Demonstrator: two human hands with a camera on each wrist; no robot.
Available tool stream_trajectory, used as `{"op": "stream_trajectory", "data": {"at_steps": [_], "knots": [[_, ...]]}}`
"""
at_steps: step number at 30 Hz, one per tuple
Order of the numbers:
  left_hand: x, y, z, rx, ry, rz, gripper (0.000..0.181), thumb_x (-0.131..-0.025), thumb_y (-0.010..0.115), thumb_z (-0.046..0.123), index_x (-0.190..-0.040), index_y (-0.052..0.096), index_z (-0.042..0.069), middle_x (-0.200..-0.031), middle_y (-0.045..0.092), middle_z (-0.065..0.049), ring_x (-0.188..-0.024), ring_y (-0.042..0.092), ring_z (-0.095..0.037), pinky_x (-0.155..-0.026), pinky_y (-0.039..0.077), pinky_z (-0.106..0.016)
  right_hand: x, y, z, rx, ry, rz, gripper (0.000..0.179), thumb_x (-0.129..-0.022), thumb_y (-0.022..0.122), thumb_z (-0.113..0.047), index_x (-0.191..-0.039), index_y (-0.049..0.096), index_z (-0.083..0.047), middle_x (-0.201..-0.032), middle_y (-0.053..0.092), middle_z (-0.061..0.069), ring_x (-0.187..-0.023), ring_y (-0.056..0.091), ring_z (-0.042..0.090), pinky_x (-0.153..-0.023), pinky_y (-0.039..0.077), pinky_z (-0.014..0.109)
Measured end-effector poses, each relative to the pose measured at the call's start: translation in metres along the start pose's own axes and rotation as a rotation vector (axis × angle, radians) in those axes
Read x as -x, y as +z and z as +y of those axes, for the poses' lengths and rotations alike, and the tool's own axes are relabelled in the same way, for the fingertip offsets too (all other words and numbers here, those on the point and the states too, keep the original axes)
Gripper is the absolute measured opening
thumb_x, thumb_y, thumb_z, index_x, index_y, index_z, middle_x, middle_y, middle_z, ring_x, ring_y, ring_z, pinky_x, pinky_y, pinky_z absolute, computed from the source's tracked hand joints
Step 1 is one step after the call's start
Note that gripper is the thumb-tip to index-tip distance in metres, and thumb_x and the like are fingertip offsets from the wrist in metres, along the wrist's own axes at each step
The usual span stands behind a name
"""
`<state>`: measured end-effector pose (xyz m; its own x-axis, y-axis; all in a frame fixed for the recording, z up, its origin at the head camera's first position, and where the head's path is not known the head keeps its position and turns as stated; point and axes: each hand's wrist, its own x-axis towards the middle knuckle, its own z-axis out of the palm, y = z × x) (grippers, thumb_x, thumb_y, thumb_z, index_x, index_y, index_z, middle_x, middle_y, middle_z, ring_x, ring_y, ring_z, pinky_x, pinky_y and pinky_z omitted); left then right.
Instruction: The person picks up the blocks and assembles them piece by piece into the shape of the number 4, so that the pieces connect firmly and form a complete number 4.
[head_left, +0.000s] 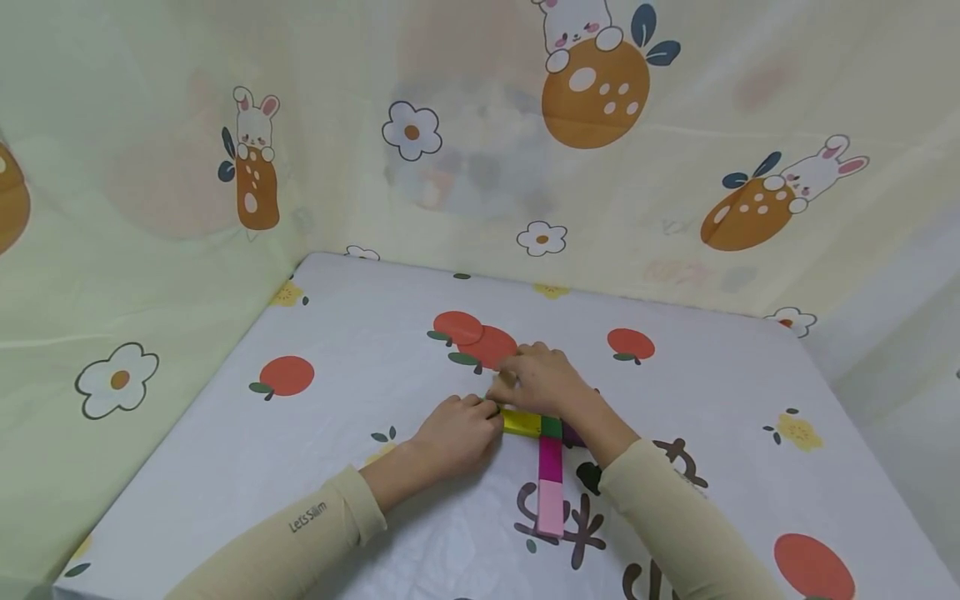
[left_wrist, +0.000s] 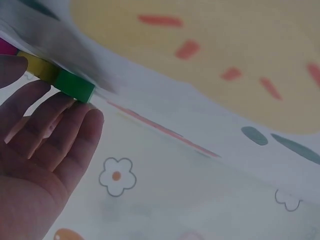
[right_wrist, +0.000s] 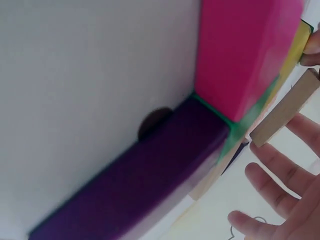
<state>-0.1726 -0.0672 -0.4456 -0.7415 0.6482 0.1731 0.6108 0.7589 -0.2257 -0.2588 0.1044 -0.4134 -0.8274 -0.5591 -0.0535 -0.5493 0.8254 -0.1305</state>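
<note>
In the head view, my left hand [head_left: 459, 433] is at the left end of a yellow block [head_left: 522, 422], its fingers curled against the row. The left wrist view shows the left thumb and fingers along the yellow block, with fingertips at a green block [left_wrist: 74, 86]. My right hand [head_left: 543, 382] is just above and beyond the row. It holds a plain wooden block [right_wrist: 285, 107] with its fingers, while the other fingers are spread. A second green block [head_left: 551, 427] meets a magenta block [head_left: 551, 458], followed by a pink block [head_left: 551, 508]. The right forearm partly hides a purple block [head_left: 573, 434].
A white cloth [head_left: 390, 333] printed with red fruit, flowers and dark lettering covers the table. Pale curtains [head_left: 465, 183] with rabbit and flower prints stand behind and at the left. The right sleeve [head_left: 682, 517] passes over the table beside the pink block.
</note>
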Motion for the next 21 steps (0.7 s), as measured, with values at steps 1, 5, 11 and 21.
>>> {"op": "stream_trajectory", "data": {"at_steps": [1, 5, 11, 21], "knots": [[0.0001, 0.0008, 0.0000, -0.002, 0.001, 0.002, 0.025, -0.098, 0.067, 0.033, -0.115, 0.076, 0.017, -0.111, 0.074, 0.002, -0.090, 0.068, -0.016, -0.066, 0.051, -0.024, -0.0005, 0.0010, -0.0004, -0.001, 0.008, -0.004, 0.046, -0.094, 0.065, -0.053, -0.126, 0.075, -0.021, -0.122, 0.071, 0.007, -0.113, 0.060, 0.032, -0.099, 0.050, 0.058], [0.0003, 0.0027, -0.0004, -0.004, 0.003, 0.004, 0.026, -0.098, 0.068, 0.034, -0.115, 0.076, 0.017, -0.112, 0.074, 0.002, -0.091, 0.068, -0.016, -0.066, 0.052, -0.024, -0.0028, 0.0041, -0.0023, -0.001, 0.038, -0.017, 0.048, -0.094, 0.064, -0.056, -0.127, 0.075, -0.023, -0.122, 0.071, 0.006, -0.114, 0.058, 0.031, -0.101, 0.048, 0.060], [0.0001, 0.0028, -0.0008, 0.016, 0.000, -0.007, 0.028, -0.098, 0.068, 0.034, -0.118, 0.076, 0.017, -0.116, 0.074, 0.002, -0.095, 0.070, -0.017, -0.069, 0.054, -0.025, -0.0047, 0.0059, -0.0031, 0.019, 0.056, -0.019, 0.049, -0.094, 0.063, -0.057, -0.127, 0.075, -0.023, -0.123, 0.070, 0.007, -0.115, 0.058, 0.032, -0.101, 0.047, 0.062], [-0.0003, 0.0005, -0.0006, 0.031, -0.007, -0.035, 0.027, -0.098, 0.068, 0.034, -0.117, 0.076, 0.017, -0.116, 0.073, 0.001, -0.097, 0.069, -0.017, -0.071, 0.054, -0.025, -0.0068, 0.0056, -0.0037, 0.031, 0.089, -0.046, 0.053, -0.093, 0.064, -0.059, -0.129, 0.073, -0.021, -0.126, 0.069, 0.011, -0.117, 0.057, 0.034, -0.102, 0.046, 0.063]]}}
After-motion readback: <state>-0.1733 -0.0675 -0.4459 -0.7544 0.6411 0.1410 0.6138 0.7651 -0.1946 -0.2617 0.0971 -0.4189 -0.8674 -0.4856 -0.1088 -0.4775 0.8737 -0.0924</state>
